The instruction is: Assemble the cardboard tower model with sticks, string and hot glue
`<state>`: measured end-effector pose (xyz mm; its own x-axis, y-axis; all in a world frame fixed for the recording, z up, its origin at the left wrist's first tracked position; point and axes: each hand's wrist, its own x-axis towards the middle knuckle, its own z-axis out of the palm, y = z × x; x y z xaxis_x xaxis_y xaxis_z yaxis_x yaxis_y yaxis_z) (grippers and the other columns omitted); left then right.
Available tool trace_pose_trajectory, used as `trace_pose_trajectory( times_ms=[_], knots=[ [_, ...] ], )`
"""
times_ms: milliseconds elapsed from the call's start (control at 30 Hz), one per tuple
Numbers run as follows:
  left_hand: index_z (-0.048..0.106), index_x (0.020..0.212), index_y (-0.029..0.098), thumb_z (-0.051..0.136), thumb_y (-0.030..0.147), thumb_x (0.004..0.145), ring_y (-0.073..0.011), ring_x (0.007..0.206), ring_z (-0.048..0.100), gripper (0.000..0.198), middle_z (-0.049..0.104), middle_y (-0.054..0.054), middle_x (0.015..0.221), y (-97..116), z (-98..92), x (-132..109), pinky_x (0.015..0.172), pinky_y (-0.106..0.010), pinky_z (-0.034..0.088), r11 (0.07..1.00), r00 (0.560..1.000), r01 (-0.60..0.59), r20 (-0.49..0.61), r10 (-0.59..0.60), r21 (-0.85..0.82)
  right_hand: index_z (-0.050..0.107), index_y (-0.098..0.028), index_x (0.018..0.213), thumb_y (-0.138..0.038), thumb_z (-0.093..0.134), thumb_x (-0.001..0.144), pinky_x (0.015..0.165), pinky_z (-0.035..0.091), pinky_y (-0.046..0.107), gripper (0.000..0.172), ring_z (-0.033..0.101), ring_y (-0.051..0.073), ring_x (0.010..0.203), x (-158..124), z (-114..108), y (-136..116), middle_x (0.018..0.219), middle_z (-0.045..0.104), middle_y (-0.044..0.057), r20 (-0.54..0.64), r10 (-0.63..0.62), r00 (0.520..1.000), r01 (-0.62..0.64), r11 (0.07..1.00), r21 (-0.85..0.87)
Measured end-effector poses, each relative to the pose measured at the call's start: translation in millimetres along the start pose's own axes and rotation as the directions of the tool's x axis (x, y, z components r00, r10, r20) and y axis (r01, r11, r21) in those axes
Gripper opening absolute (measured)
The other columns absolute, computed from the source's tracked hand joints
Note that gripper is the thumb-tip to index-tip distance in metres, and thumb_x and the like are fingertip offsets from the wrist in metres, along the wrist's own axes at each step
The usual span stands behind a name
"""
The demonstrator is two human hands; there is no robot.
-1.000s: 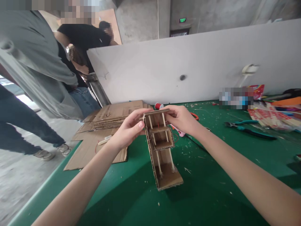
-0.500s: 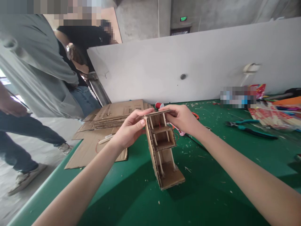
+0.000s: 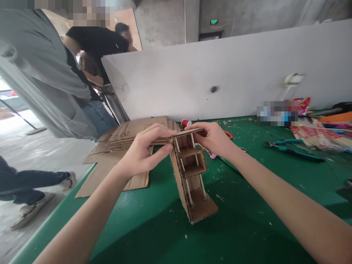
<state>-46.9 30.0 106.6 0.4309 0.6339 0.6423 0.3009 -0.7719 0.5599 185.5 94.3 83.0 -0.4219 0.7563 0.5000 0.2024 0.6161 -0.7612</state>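
Observation:
A narrow cardboard structure with shelf-like levels and pale sticks stands slightly tilted on the green table. My left hand touches its upper left edge, with the thumb on the side panel and the fingers at the top. Gripped between the fingers and thumb of my right hand is the top right corner; part of those fingers is hidden behind the cardboard. A bit of red shows inside the top level. Just behind the structure lies a red spool.
Stacked cardboard sheets lie at the back left. Teal-handled pliers and packaged sticks are on the right. Orange-handled scissors lie behind my right hand. A white panel borders the table's far side; people stand at the left.
My left hand has shifted slightly left and its fingers have opened out more along the top edge. The structure's base has moved slightly right. People in the background have moved.

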Motion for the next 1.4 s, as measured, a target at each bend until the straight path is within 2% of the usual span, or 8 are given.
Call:
trace_pose_trajectory(
  times_ms=[133,300,400,633,833,1067,1267,1400],
  knots=[
    [0.065,0.109,0.023,0.070,0.030,0.085,-0.0246,0.106,0.062,0.025,0.063,-0.010,0.114,-6.4,13.1,-5.0,0.079,-0.033,0.056,0.995,0.996,0.044,-0.073,-0.051,-0.094,0.072,-0.018,0.102,-0.025,0.061,0.087,0.076,0.056,0.036,0.020,0.071,0.020,0.083,-0.5,0.2,4.2,0.093,0.076,0.006,-0.005,0.014,1.000,-0.014,1.000,0.026],
    [0.062,0.097,0.022,0.069,0.031,0.088,-0.0200,0.111,0.060,0.015,0.062,-0.007,0.115,-12.8,28.8,-5.4,0.092,-0.031,0.050,0.968,0.977,0.068,-0.182,-0.114,-0.243,0.071,-0.019,0.103,-0.026,0.060,0.088,0.078,0.056,0.037,0.019,0.071,0.020,0.087,-0.2,0.6,9.2,0.098,0.076,0.006,-0.003,0.001,1.000,-0.001,0.999,0.051],
    [0.062,0.099,0.023,0.069,0.033,0.089,-0.0197,0.118,0.059,0.016,0.062,-0.006,0.123,-16.3,33.4,-6.2,0.095,-0.032,0.049,0.916,0.977,0.083,-0.151,-0.153,-0.392,0.071,-0.019,0.101,-0.025,0.060,0.088,0.079,0.057,0.037,0.018,0.072,0.020,0.086,0.6,1.0,9.9,0.097,0.076,0.006,-0.017,0.011,1.000,-0.010,0.999,0.046],
    [0.060,0.096,0.024,0.068,0.045,0.088,-0.0213,0.116,0.060,0.024,0.061,-0.004,0.130,-22.0,34.0,-8.2,0.079,-0.029,0.057,0.755,0.940,0.243,-0.043,-0.337,-0.609,0.069,-0.018,0.103,-0.022,0.060,0.087,0.081,0.057,0.038,0.019,0.071,0.020,0.088,0.5,1.1,8.9,0.099,0.075,0.007,-0.013,-0.002,1.000,0.003,0.999,0.044],
    [0.057,0.093,0.023,0.068,0.040,0.089,-0.0199,0.115,0.061,0.021,0.060,-0.003,0.129,-24.5,33.5,-6.9,0.078,-0.027,0.058,0.734,0.944,0.234,-0.032,-0.328,-0.638,0.068,-0.019,0.104,-0.022,0.060,0.087,0.082,0.057,0.037,0.019,0.071,0.020,0.091,0.0,0.3,8.2,0.101,0.075,0.006,0.008,-0.021,1.000,0.020,0.998,0.053],
    [0.053,0.101,0.024,0.066,0.045,0.089,-0.0235,0.118,0.060,0.027,0.051,-0.006,0.143,-20.3,29.2,-7.9,0.071,-0.026,0.058,0.769,0.940,0.304,0.047,-0.337,-0.562,0.067,-0.017,0.105,-0.021,0.058,0.088,0.083,0.057,0.038,0.020,0.071,0.020,0.090,-0.1,0.4,6.8,0.101,0.074,0.008,0.001,-0.022,1.000,0.022,0.999,0.048],
    [0.052,0.101,0.023,0.073,0.033,0.086,-0.0222,0.127,0.055,0.028,0.057,-0.007,0.134,-20.4,30.0,-5.9,0.092,-0.030,0.053,0.847,0.972,0.200,-0.011,-0.236,-0.493,0.067,-0.019,0.110,-0.026,0.058,0.090,0.083,0.056,0.038,0.023,0.070,0.020,0.092,-0.9,-1.9,8.0,0.107,0.073,0.008,0.042,-0.039,0.998,0.038,0.999,0.020],
    [0.052,0.099,0.022,0.072,0.034,0.087,-0.0222,0.126,0.056,0.026,0.058,-0.007,0.133,-21.3,32.1,-6.2,0.094,-0.033,0.052,0.853,0.970,0.196,-0.032,-0.241,-0.484,0.061,-0.020,0.124,-0.030,0.058,0.090,0.089,0.055,0.039,0.036,0.069,0.022,0.103,-1.2,-7.8,4.8,0.118,0.071,0.009,0.130,0.003,0.992,-0.001,1.000,-0.019]
  ],
)
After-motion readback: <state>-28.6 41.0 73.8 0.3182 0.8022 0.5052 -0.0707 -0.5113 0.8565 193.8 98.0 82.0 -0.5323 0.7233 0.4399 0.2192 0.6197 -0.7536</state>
